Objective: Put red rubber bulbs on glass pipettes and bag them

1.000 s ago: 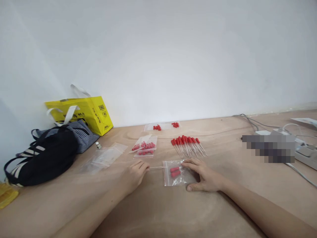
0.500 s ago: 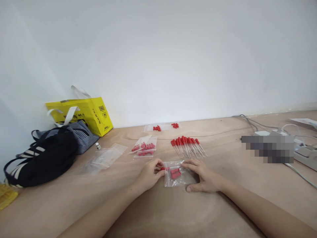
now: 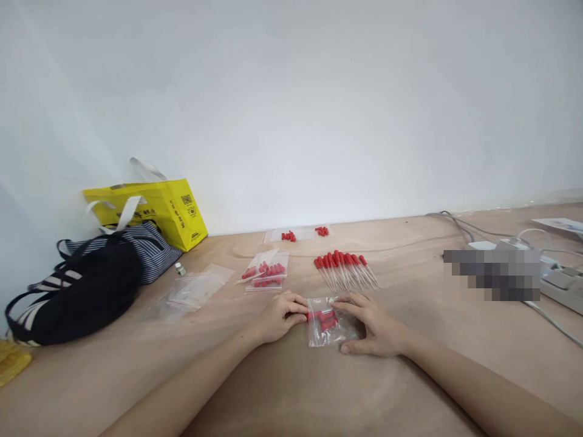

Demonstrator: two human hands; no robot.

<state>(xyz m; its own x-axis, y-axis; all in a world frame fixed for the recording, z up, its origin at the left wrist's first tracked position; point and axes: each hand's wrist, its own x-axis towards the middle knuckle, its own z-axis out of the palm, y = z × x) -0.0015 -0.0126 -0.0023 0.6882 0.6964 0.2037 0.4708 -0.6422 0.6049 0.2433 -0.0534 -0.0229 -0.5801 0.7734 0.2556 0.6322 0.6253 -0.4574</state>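
A small clear zip bag [image 3: 334, 335] lies on the wooden table between my hands, with several red rubber pieces [image 3: 328, 319] in it. At the bag's left edge, my left hand [image 3: 286, 315] has its thumb and fingers closed near a red piece [image 3: 312, 316] at the opening. My right hand [image 3: 371, 326] rests on the bag's right side, thumb and fingers apart, fingertips on the plastic. Just behind the bag is a fan of clear droppers with red bulbs [image 3: 339, 261]. Filled zip bags with red pieces [image 3: 268, 273] lie behind my left hand.
Flat clear bags [image 3: 200, 289] and a small bottle [image 3: 180, 269] lie at the left, beside a black bag [image 3: 91, 291] and a yellow bag [image 3: 184, 215]. Red pieces on plastic [image 3: 300, 235] are near the wall. A power strip [image 3: 565, 285] and cables are at the right.
My left hand has moved slightly right toward the bag, and the red piece between its fingers is now further in at the opening. The bag has shifted a little to the right.
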